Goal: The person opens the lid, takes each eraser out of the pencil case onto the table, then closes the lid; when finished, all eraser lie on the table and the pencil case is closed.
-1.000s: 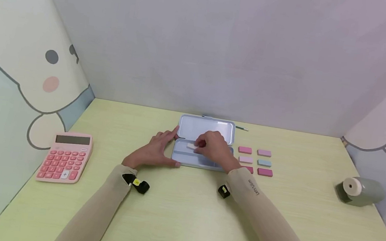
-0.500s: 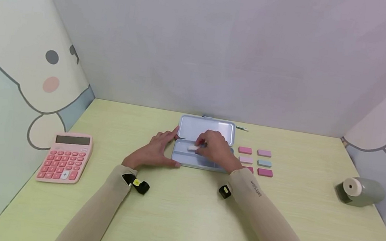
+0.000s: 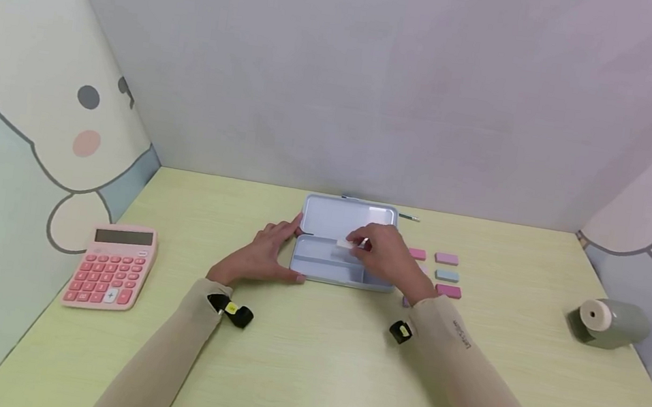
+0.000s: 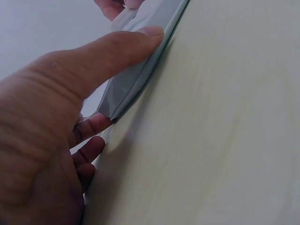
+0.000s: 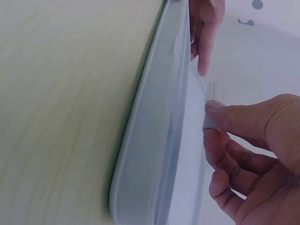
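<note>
A light blue pencil case (image 3: 326, 271) lies open on the table, its lid (image 3: 330, 216) tipped back toward the wall. At its left end, my left hand (image 3: 260, 255) holds it, thumb on the front rim and fingers around the back corner. My right hand (image 3: 384, 256) pinches a small white eraser (image 3: 345, 244) between thumb and fingers, over the back compartment. In the right wrist view the eraser (image 5: 213, 91) is raised above the case's rim. The left wrist view shows my thumb (image 4: 126, 47) pressing the case's edge.
Right of the case lie several small blocks, including a lilac one (image 3: 446, 258), a blue one (image 3: 447, 276) and a magenta one (image 3: 448, 291). A pencil (image 3: 409, 217) lies behind the lid. A pink calculator (image 3: 110, 266) is at left, a grey-green tape dispenser (image 3: 610, 324) at right.
My right hand has moved to the right and slightly up with the white eraser, uncovering the case's divider and covering some of the blocks. My left hand has stayed on the case.
</note>
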`<state>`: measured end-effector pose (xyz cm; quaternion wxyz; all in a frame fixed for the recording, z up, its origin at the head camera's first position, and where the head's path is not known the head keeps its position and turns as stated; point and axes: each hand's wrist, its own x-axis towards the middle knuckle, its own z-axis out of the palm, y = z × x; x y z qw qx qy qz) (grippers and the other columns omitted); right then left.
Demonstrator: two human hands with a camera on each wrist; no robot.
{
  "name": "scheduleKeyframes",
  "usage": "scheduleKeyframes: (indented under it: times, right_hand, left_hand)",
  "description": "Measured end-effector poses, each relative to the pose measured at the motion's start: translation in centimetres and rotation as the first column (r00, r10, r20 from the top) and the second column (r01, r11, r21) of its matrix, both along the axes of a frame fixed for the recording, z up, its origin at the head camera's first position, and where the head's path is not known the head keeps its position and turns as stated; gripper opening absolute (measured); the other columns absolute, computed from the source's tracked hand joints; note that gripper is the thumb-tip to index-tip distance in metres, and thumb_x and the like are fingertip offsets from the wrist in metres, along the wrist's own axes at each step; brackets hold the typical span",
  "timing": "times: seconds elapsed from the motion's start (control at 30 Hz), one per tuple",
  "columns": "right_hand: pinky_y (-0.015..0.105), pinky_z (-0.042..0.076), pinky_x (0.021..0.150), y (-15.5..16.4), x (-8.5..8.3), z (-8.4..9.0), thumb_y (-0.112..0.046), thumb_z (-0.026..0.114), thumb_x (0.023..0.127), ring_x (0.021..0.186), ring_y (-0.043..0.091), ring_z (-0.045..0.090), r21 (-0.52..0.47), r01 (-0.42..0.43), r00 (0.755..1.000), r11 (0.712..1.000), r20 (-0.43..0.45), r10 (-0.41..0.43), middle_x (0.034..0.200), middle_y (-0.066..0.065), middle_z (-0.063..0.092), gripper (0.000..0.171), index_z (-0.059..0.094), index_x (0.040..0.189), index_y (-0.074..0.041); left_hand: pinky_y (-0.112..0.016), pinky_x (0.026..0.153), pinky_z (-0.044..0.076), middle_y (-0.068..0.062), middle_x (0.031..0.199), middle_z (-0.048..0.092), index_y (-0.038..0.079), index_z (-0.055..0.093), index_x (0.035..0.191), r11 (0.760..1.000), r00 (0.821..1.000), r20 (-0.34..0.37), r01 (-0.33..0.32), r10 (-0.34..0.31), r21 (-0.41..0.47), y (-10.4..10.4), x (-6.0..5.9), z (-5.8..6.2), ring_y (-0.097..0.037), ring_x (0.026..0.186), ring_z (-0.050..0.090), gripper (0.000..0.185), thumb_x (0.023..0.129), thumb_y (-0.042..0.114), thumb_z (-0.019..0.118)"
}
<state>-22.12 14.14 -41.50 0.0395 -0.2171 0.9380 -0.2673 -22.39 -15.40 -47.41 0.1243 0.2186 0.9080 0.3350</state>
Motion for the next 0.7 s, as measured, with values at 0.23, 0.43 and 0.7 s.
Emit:
scheduleKeyframes:
  times: [0.23, 0.43, 0.7]
  right_hand:
    - [0.034, 0.057, 0.079, 3.0, 1.3, 0.0, -0.006, 0.077, 0.097, 0.088, 0.02, 0.068, -0.015, 0.013, 0.998, 1.0, -0.055, -0.013, 0.103, 0.008, 0.08, 0.018, 0.082, 0.114, -0.005]
    - [0.032, 0.054, 0.075, 5.6, 2.4, 0.1, -0.001, 0.077, 0.095, 0.083, 0.018, 0.069, -0.026, -0.001, 0.995, 1.0, -0.101, -0.001, 0.101, 0.009, 0.08, 0.014, 0.082, 0.107, -0.004]
    - [0.028, 0.048, 0.071, 8.3, 3.9, 0.2, -0.003, 0.075, 0.094, 0.073, 0.009, 0.064, 0.002, 0.031, 0.999, 1.0, -0.041, -0.031, 0.088, 0.001, 0.077, 0.011, 0.081, 0.103, -0.007]
  left_hand:
    - [-0.061, 0.13, 0.03, 0.003, 0.159, 0.047, 0.027, 0.004, 0.175, 1.0, 1.0, -0.019, 0.007, -0.006, 0.005, 0.0, 0.0, 0.0, -0.029, 0.147, 0.036, 0.133, 0.079, 0.052, 0.093]
    - [-0.061, 0.13, 0.029, 0.003, 0.159, 0.048, 0.025, 0.004, 0.175, 1.0, 0.999, -0.027, 0.017, -0.017, 0.002, 0.0, 0.0, 0.0, -0.03, 0.147, 0.036, 0.134, 0.078, 0.053, 0.092]
    - [-0.061, 0.13, 0.03, 0.003, 0.157, 0.048, 0.026, 0.004, 0.175, 1.0, 1.0, -0.024, 0.016, -0.016, 0.007, -0.1, -0.1, -0.2, -0.029, 0.147, 0.036, 0.134, 0.078, 0.052, 0.093]
